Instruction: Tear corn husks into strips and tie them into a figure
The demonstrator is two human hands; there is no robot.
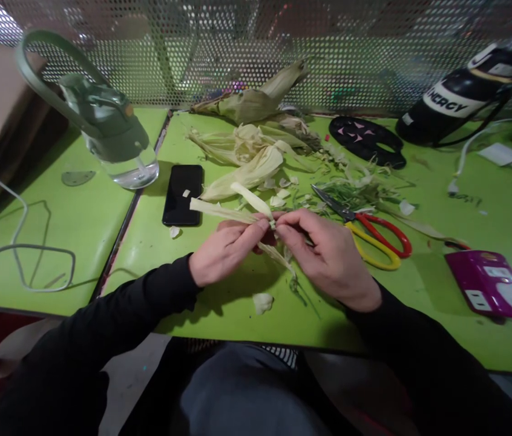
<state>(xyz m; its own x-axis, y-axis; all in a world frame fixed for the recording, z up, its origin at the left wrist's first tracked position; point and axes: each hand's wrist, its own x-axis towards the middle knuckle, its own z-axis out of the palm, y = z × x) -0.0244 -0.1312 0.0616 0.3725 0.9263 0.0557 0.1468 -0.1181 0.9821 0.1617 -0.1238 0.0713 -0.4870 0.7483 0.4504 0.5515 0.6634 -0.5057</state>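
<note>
My left hand [233,247] pinches pale corn husk strips [224,210], whose loose ends stick out to the upper left. Against it, my right hand [324,251] closes its fingertips on the same strips, where they bunch into a small knot-like lump. More strips hang below my fingers, ending near a thin green stalk. Scissors [356,219] with one red and one yellow handle lie partly open just beyond my right hand. Larger dried corn husks [251,169] are heaped behind my hands, with small scraps and green shreds around them.
A black phone [183,195] lies left of the husks, near a green water bottle [115,127]. To the right are a purple device [496,284], a black palette-shaped board [367,140] and a black bottle [453,97]. A perforated metal screen [165,54] edges the green table's back.
</note>
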